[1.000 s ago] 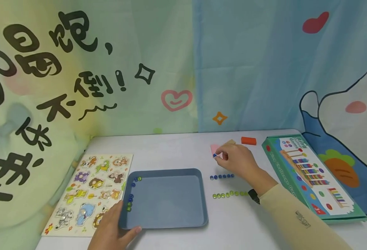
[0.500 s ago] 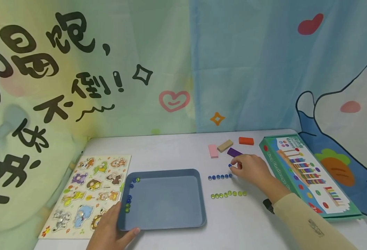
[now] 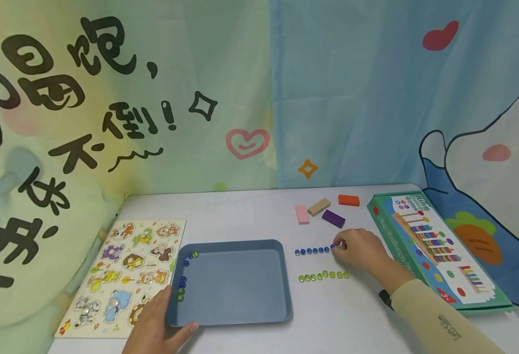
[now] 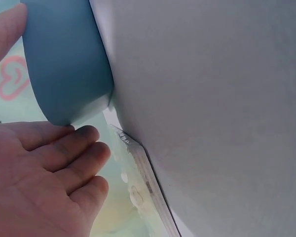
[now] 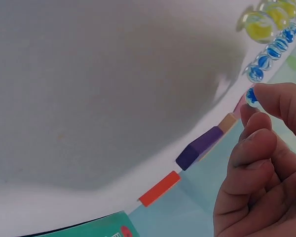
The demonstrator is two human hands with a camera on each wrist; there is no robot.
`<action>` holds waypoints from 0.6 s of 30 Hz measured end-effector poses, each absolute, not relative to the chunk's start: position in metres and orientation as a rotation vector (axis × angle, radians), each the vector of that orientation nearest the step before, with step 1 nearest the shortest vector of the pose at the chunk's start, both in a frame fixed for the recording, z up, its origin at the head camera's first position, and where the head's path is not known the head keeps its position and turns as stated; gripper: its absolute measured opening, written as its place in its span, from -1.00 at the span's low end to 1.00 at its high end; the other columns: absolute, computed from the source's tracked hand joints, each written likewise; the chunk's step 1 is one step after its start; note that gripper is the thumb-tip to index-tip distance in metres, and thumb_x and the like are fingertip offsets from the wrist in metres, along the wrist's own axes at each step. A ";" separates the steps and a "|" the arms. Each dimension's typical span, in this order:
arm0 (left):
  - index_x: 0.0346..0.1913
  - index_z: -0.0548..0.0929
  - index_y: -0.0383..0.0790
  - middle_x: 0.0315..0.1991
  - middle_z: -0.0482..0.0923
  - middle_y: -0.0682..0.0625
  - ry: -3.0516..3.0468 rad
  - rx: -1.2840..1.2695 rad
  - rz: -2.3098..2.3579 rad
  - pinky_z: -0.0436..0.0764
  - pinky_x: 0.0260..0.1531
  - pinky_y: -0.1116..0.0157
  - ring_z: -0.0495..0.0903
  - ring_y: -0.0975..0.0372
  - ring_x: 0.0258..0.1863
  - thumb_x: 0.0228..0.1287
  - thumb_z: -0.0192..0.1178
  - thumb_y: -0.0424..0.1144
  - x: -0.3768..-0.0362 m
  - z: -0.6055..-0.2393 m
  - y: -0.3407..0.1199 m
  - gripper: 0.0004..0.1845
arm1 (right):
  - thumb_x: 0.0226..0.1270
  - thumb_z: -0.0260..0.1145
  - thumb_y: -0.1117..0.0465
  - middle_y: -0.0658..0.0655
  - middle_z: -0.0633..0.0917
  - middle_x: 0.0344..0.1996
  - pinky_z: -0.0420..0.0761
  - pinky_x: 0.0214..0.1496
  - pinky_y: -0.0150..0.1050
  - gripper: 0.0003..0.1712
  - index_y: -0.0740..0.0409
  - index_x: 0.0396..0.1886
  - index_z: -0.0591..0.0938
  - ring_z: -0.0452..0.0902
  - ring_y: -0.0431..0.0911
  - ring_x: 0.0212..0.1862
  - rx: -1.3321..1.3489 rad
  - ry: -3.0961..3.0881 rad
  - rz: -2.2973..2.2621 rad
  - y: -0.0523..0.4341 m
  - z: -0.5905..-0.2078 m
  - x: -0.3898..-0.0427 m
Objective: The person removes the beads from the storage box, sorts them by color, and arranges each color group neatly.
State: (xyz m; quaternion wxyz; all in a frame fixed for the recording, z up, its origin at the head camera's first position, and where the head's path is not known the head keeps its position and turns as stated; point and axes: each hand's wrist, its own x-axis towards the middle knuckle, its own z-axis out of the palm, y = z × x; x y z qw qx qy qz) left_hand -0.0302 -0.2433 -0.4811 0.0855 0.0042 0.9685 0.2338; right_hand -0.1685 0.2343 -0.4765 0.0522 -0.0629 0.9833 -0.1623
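Observation:
My right hand [image 3: 360, 250] pinches a glass marble with a blue swirl [image 5: 252, 97] between thumb and finger, at the right end of a row of blue marbles [image 3: 314, 250]. Nearer to me runs a row of yellow-green marbles [image 3: 325, 275]. My left hand [image 3: 155, 324] rests at the near left corner of a blue-grey tray [image 3: 230, 321], its thumb by the front rim and its other fingers along the left side. In the left wrist view those fingers [image 4: 69, 158] look relaxed. Several blue and green marbles [image 3: 183, 279] lie along the tray's left edge.
Left of the tray lies an animal puzzle board [image 3: 127, 265]. Behind the marble rows are a pink block [image 3: 302, 215], a tan block [image 3: 319, 207], a purple block [image 3: 333, 219] and an orange block [image 3: 349, 200]. A green game box [image 3: 441, 250] stands at the right.
My right hand has come from beside the pink block, toward me and to the right, carrying the blue marble down to the end of the blue row. My left hand stays at the tray.

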 end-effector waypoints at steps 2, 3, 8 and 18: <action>0.62 0.15 -0.35 0.55 0.30 -0.37 2.892 0.012 0.703 0.35 0.50 -0.31 0.30 -0.33 0.51 0.08 0.46 0.39 -0.030 -0.481 -0.243 0.27 | 0.26 0.48 0.13 -0.04 0.68 -0.47 0.51 -0.32 -0.25 -0.80 0.11 -0.17 0.84 0.48 -0.12 -0.38 -0.194 2.993 -0.485 0.235 -0.477 -0.168; 0.62 0.15 -0.35 0.55 0.30 -0.37 2.895 0.016 0.706 0.35 0.50 -0.31 0.30 -0.33 0.51 0.08 0.46 0.39 -0.030 -0.481 -0.243 0.27 | 0.26 0.49 0.13 -0.04 0.68 -0.48 0.52 -0.32 -0.25 -0.80 0.11 -0.17 0.84 0.48 -0.13 -0.38 -0.195 2.990 -0.483 0.235 -0.477 -0.168; 0.62 0.16 -0.36 0.54 0.30 -0.37 2.899 0.039 0.714 0.36 0.49 -0.31 0.31 -0.33 0.51 0.09 0.44 0.41 -0.030 -0.481 -0.244 0.27 | 0.27 0.49 0.13 -0.04 0.71 -0.46 0.56 -0.29 -0.22 -0.80 0.10 -0.16 0.84 0.49 -0.12 -0.37 -0.201 2.973 -0.472 0.235 -0.480 -0.170; 0.61 0.16 -0.36 0.55 0.30 -0.36 2.887 0.017 0.726 0.34 0.51 -0.30 0.30 -0.33 0.52 0.08 0.43 0.44 -0.031 -0.482 -0.245 0.28 | 0.25 0.52 0.13 -0.03 0.73 -0.42 0.63 -0.22 -0.16 -0.80 0.08 -0.17 0.83 0.50 -0.11 -0.35 -0.200 2.978 -0.454 0.235 -0.485 -0.172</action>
